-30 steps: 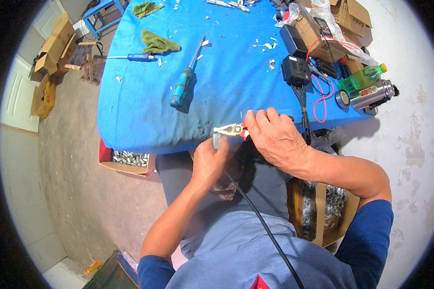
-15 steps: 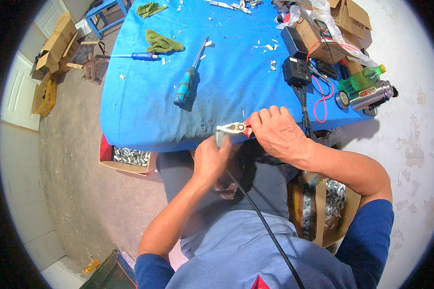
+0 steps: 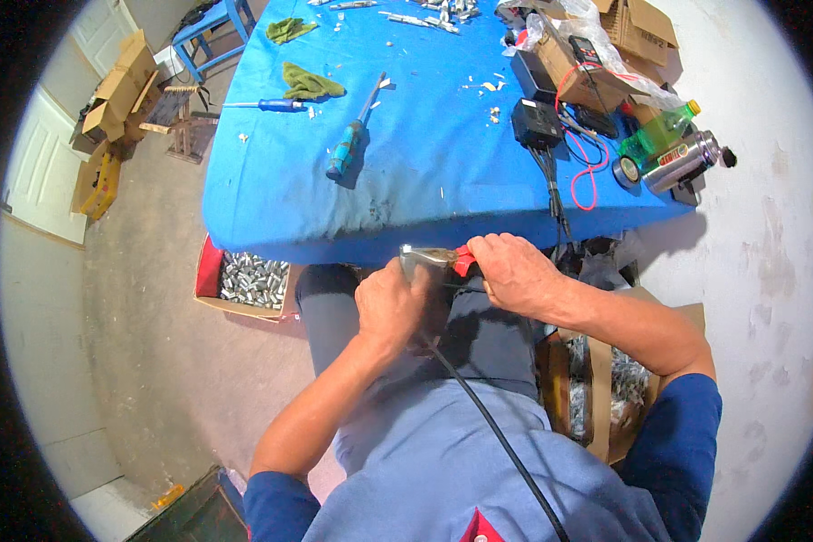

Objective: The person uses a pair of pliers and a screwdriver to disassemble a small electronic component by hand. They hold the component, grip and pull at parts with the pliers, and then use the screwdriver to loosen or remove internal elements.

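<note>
My right hand [image 3: 517,274] is closed around the red handles of a pair of pliers [image 3: 462,261], whose metal jaws point left. My left hand [image 3: 392,305] grips a small silvery metal piece [image 3: 407,261] upright, its top showing above the fingers. The plier jaws meet or overlap this piece near its top; blur hides the exact contact. Both hands are over my lap, just below the table's front edge. On the blue-covered table [image 3: 271,194] a teal-handled screwdriver [image 3: 345,154] lies beyond them.
A box of small silvery cylinders [image 3: 255,278] stands at the lower left of the table. A green bottle [image 3: 661,131], a steel flask [image 3: 682,161] and a black adapter [image 3: 537,124] sit at the right. A black cable [image 3: 506,438] crosses my front.
The table has shifted upward in view. The pliers have tilted slightly and their jaws now blur against the metal piece's top. Both hands keep their holds.
</note>
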{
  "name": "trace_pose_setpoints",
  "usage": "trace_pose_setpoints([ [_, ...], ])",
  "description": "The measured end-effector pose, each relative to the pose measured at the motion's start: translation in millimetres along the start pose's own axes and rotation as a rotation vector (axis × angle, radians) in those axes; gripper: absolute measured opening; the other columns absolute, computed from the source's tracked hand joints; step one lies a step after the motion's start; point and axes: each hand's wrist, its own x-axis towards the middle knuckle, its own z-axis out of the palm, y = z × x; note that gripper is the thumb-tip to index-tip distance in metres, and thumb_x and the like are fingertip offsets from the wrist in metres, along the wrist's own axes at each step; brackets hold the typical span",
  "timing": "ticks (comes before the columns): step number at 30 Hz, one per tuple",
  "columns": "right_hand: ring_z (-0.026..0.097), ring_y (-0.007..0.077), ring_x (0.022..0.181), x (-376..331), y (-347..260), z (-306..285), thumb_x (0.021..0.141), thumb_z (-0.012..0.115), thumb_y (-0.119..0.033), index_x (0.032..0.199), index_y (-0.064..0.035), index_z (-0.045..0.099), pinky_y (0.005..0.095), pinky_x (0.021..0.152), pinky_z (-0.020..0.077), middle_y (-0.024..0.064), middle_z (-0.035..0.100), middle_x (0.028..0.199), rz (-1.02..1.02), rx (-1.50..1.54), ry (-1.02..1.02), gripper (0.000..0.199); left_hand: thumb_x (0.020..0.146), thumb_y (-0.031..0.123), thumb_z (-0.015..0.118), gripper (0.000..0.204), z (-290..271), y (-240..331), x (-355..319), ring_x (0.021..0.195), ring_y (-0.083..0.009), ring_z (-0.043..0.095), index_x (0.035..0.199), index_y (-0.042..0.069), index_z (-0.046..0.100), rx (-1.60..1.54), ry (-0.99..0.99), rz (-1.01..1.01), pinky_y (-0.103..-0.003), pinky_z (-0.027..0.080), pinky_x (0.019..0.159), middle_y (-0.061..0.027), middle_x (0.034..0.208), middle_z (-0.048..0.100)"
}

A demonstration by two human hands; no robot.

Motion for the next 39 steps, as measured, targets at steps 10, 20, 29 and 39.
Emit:
trace_pose_setpoints([
  [10, 0.060, 0.0111, 0.082, -40, -33, -29, 0.082, 0.052, -0.003, 0.105, -0.0021, 0.059, 0.0267, 0.073, 0.0482, 0.0042, 0.063, 0.092, 0.406, 1.666, 0.023, 0.024, 0.094, 0.031, 0.058, 0.032, 6, 32, -33, 0.056, -0.0154, 0.055, 0.080, 0.002, 0.059, -0.487, -0.186, -0.168, -0.033, 0.042, 0.051, -0.0060, 0.062, 0.058],
  [20, 0.058, 0.0136, 0.097, -70, -42, -1, 0.082, 0.056, -0.004, 0.114, 0.0004, 0.056, 0.0288, 0.088, 0.0461, 0.0059, 0.062, 0.103, 0.336, 1.509, 0.049, 0.032, 0.095, 0.038, 0.057, 0.032, 1, 35, -65, 0.054, -0.0055, 0.037, 0.079, 0.010, 0.053, -1.097, -0.523, -0.355, -0.024, 0.029, 0.048, 0.0048, 0.066, 0.043],
  [29, 0.059, 0.0111, 0.092, -79, -63, 4, 0.087, 0.068, -0.012, 0.113, -0.0014, 0.057, 0.0277, 0.088, 0.0473, 0.0033, 0.064, 0.099, 0.153, 1.586, 0.156, 0.030, 0.084, 0.046, 0.067, 0.036, -9, 38, -106, 0.054, -0.0030, 0.046, 0.084, 0.010, 0.058, -1.192, -0.803, -0.320, -0.020, 0.035, 0.047, 0.0065, 0.065, 0.049],
  [39, 0.058, 0.0125, 0.092, -97, -92, 15, 0.086, 0.063, -0.010, 0.110, -0.0022, 0.057, 0.0288, 0.082, 0.0475, 0.0040, 0.062, 0.096, 0.447, 1.064, 0.233, 0.026, 0.088, 0.033, 0.067, 0.031, 3, 47, -124, 0.055, -0.0038, 0.044, 0.077, 0.004, 0.063, -0.779, -0.560, -0.262, -0.023, 0.032, 0.048, 0.0062, 0.062, 0.051],
])
